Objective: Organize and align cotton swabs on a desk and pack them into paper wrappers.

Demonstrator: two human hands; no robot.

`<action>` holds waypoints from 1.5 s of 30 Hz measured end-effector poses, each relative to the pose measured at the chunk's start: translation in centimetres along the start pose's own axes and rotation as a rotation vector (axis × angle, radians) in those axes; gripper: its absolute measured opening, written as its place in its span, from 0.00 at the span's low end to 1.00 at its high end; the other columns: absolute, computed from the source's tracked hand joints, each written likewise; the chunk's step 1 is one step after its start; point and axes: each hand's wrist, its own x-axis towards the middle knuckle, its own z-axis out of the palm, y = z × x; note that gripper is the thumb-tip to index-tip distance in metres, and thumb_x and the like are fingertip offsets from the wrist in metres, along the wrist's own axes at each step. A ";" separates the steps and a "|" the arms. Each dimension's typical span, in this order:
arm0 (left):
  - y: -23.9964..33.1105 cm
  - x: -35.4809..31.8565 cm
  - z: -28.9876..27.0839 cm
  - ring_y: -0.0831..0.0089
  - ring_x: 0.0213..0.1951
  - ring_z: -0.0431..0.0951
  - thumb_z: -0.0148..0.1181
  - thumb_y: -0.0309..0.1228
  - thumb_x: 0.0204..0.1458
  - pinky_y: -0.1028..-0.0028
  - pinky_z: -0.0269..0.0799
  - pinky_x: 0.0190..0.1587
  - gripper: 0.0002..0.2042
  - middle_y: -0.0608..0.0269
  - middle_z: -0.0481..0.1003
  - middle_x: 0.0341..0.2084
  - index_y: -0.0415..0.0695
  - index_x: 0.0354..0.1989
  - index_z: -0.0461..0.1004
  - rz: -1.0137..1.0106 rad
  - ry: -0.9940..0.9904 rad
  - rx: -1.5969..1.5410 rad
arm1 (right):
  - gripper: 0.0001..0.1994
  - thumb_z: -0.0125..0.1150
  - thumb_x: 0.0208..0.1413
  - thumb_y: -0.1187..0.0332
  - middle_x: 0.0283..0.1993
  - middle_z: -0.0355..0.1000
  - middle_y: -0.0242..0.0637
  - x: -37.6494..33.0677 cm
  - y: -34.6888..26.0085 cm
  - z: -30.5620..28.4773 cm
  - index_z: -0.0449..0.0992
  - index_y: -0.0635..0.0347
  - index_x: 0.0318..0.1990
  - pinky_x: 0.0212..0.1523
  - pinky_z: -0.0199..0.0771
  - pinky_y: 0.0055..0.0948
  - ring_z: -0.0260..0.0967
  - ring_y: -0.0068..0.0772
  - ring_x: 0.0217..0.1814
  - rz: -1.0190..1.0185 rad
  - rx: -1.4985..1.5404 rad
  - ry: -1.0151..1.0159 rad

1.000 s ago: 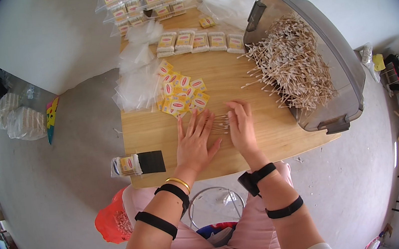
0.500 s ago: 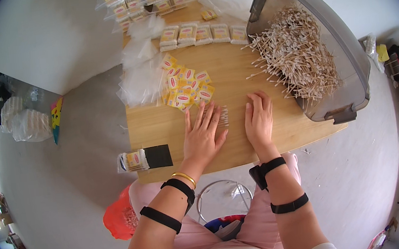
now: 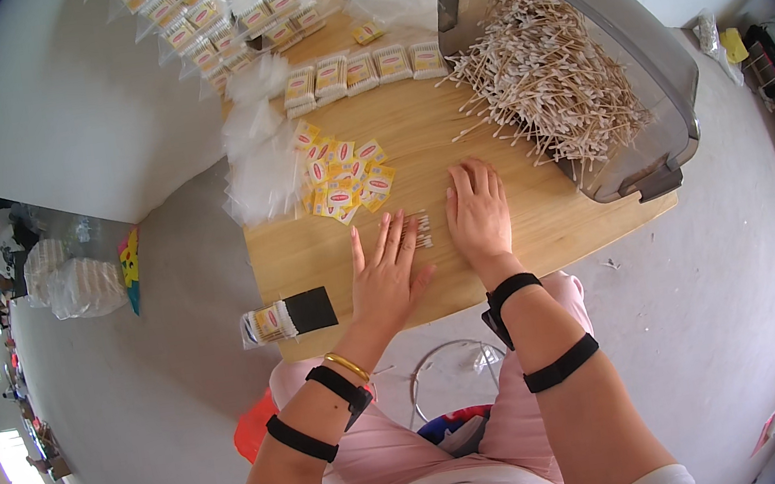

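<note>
My left hand (image 3: 382, 277) lies palm down with fingers spread on the wooden table. Its fingertips partly cover a small row of cotton swabs (image 3: 423, 229), whose white tips show at the right of the fingers. To the right of that row, my right hand (image 3: 479, 212) rests on the tabletop, fingers extended close together, holding nothing that I can see. Just beyond my left fingertips is a loose pile of yellow-and-white cards (image 3: 345, 177). At the right a grey translucent bin (image 3: 686, 95) lies on its side, with a heap of loose cotton swabs (image 3: 551, 73) spilling from its mouth.
Clear plastic bags (image 3: 261, 175) lie left of the cards. Packed swab bundles (image 3: 360, 73) line up farther back, with stacked bagged packs (image 3: 193, 28) behind at the left. One pack (image 3: 271, 323) sits by a black pad (image 3: 310, 310) at the table's near left edge.
The whole view has shifted and turned a little. My right hand has moved slightly farther forward beside the swab row. My left hand remains spread over the swabs.
</note>
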 end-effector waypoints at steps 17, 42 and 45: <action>-0.6 1.1 0.7 0.48 0.77 0.46 0.55 0.40 0.62 0.49 0.42 0.77 0.38 0.42 0.50 0.76 0.33 0.75 0.50 -0.012 0.105 -0.246 | 0.17 0.58 0.60 0.68 0.62 0.66 0.48 0.0 0.1 0.2 0.71 0.61 0.56 0.73 0.59 0.49 0.60 0.54 0.70 -0.001 -0.024 0.010; -0.5 1.2 0.9 0.52 0.76 0.52 0.57 0.38 0.59 0.51 0.45 0.78 0.35 0.49 0.55 0.74 0.38 0.73 0.55 0.011 0.187 -0.281 | 0.19 0.58 0.57 0.69 0.63 0.65 0.48 -0.1 0.4 0.3 0.71 0.61 0.57 0.71 0.60 0.49 0.60 0.56 0.69 -0.033 -0.086 -0.034; -0.8 1.0 1.3 0.54 0.75 0.54 0.57 0.39 0.59 0.51 0.44 0.78 0.35 0.51 0.58 0.73 0.39 0.73 0.56 -0.007 0.157 -0.268 | 0.19 0.57 0.58 0.70 0.62 0.66 0.48 0.2 0.3 0.0 0.71 0.60 0.57 0.67 0.63 0.50 0.62 0.56 0.67 -0.055 -0.087 -0.024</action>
